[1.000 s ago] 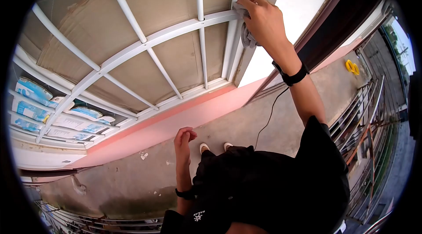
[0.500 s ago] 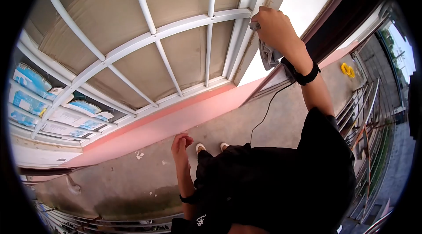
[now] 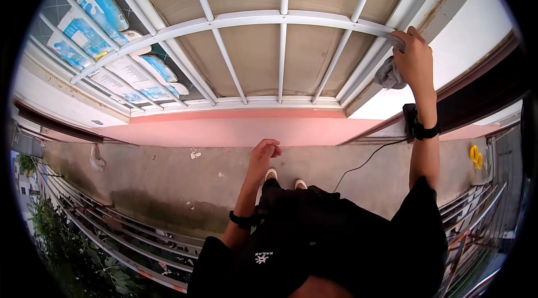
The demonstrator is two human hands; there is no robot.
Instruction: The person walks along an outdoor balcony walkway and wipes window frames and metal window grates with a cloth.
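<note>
My right hand (image 3: pixel 413 58) is raised at the right side of the window, its fingers closed on a grey cloth (image 3: pixel 390 74) that hangs bunched below them. The fingertips and part of the cloth meet the right end of the white crossbar (image 3: pixel 252 19), beside the window frame. My left hand (image 3: pixel 263 155) hangs low in front of my body, away from the window. Its fingers are loosely bent and nothing shows in them.
Blue-and-white packages (image 3: pixel 92 29) are behind the bars at left, brown cardboard (image 3: pixel 252 63) behind the middle. Below runs a pink wall band (image 3: pixel 235 130). A black cable (image 3: pixel 364 161) leads from my right wrist. Yellow rings (image 3: pixel 476 157) lie at far right; metal railings (image 3: pixel 112 231) stand behind me.
The view has turned, so the window now sits more level and farther right. My right hand, still holding the cloth, is at the crossbar's end. My left hand remains low.
</note>
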